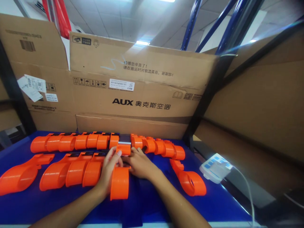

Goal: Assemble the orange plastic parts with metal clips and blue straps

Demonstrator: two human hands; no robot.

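Note:
An orange plastic tape dispenser (120,183) is held between my two hands near the middle of the blue table, its round loop facing me. My left hand (109,169) grips it from the left, thumb lying on its upper orange part. My right hand (140,161) is closed at its right side, fingers bent around the upper end; the fingertips are partly hidden. Beyond the hands a dark piece with a pale toothed edge (124,142) shows at the top of the dispenser. I cannot tell whether it belongs to this dispenser or lies behind it.
Orange dispensers (67,143) line the back left, several with dark pieces on top. More orange dispensers (159,147) stand back right. Others lie at the front left, and a single one (193,183) at the right. A white box with a cable (215,167) sits at the right edge. Cardboard (133,120) walls the back.

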